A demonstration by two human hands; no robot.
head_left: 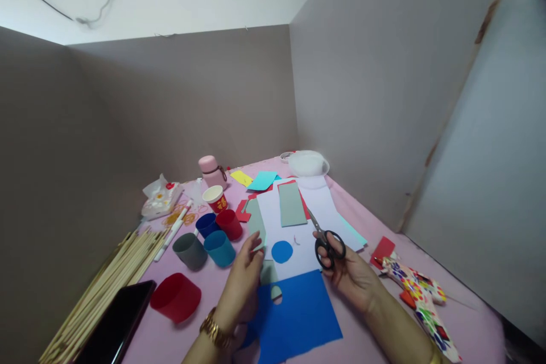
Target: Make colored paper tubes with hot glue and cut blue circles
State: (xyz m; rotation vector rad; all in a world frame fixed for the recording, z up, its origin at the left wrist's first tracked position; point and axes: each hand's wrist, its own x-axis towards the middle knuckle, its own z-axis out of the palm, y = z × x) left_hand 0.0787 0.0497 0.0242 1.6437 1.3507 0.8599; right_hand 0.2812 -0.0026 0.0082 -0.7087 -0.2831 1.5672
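Note:
My right hand (347, 273) is closed round the black handles of a pair of scissors (326, 242), blades pointing up and away over white paper (294, 233). My left hand (243, 284), with a gold watch on the wrist, hovers over the left edge of a blue paper sheet (298, 313) that has a round hole cut near its top edge; whether the fingers pinch the sheet is unclear. A cut-out blue paper circle (282, 251) lies on the white paper just beyond the sheet.
Paper cup rings in grey (190, 250), blue (219, 247), dark blue and red stand left; a red ring (176, 297) lies nearer. Wooden sticks (102, 290), a dark phone (115, 324), a pink bottle (212, 170), a patterned glue gun (422, 301), coloured paper pieces. Grey partition walls surround the pink table (367, 222).

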